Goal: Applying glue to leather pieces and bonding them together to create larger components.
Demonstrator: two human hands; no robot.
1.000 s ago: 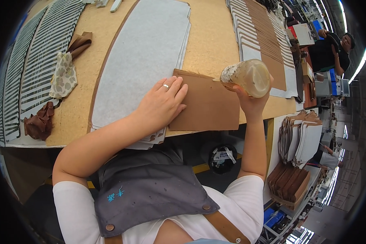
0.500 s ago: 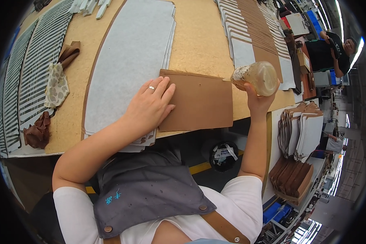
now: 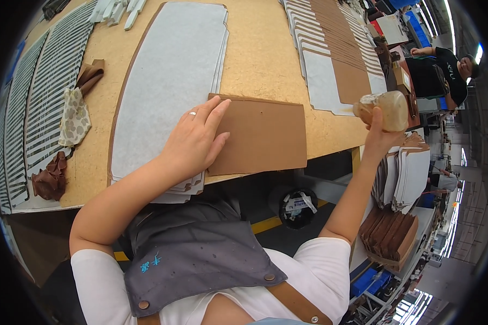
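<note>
My left hand (image 3: 195,135) lies flat, fingers spread, across the left edge of a brown rectangular panel (image 3: 265,135) at the table's front edge. Part of that hand and its wrist rests over a stack of large white-faced sheets (image 3: 171,70) with brown edges. Out to the right, beyond the panel, my right hand (image 3: 382,135) grips a clear, stained jar (image 3: 390,111). The jar is tilted on its side, its mouth end toward the table, and its inside looks smeared with a pale brownish residue.
Striped sheets (image 3: 54,92) lie at the far left, with a spotted cloth (image 3: 75,116) and crumpled brown leather scraps (image 3: 50,176). Brown-and-white strips (image 3: 347,59) overlap at the back right. Stacked pieces (image 3: 409,173) stand right of the table; a bin (image 3: 299,208) is below. A person (image 3: 439,73) stands at far right.
My right hand has carried the jar to the right, away from the brown panel. My left hand stays on the panel's left edge. The person at far right has shifted posture.
</note>
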